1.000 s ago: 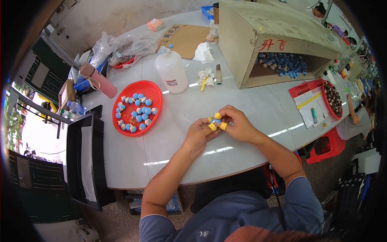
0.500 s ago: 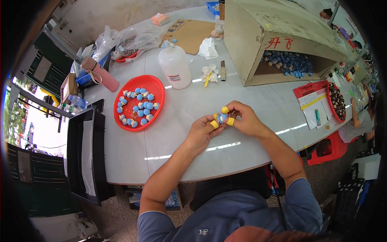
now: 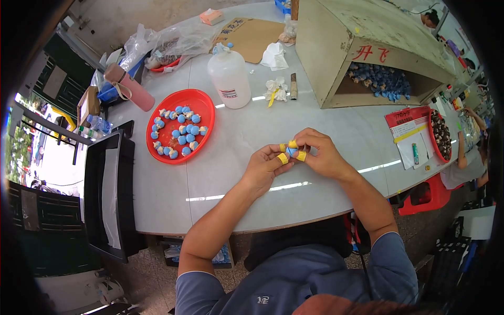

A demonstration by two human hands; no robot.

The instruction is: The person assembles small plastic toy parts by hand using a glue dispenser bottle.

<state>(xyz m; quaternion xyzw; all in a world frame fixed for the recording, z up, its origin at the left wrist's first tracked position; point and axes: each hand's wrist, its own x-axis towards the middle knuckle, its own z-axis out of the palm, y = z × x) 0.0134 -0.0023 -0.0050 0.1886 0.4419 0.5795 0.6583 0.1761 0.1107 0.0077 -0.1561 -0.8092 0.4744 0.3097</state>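
Between the fingertips of both hands is a small blue piece (image 3: 290, 151), mostly covered by the fingers. My left hand (image 3: 264, 166) pinches it from the left, and my right hand (image 3: 323, 155) from the right. Yellow wraps (image 3: 283, 158) cover thumb and finger tips on both hands. To the left, a round red tray (image 3: 206, 137) holds several small blue-and-cream pieces (image 3: 182, 139), spaced apart. The held piece has a similar blue, but its full shape is hidden.
A white plastic bottle (image 3: 229, 79) stands behind the tray, with a pink flask (image 3: 129, 89) to its left. Back right, a cream box (image 3: 336, 79) holds a blue heap. A black bin (image 3: 126, 199) sits at the left edge; papers (image 3: 409, 139) and a red bowl (image 3: 440, 135) lie right.
Both hands keep the small blue piece at nearly the same spot, with the fingers slightly shifted around it. The right index finger has drawn in closer to the left fingertips.
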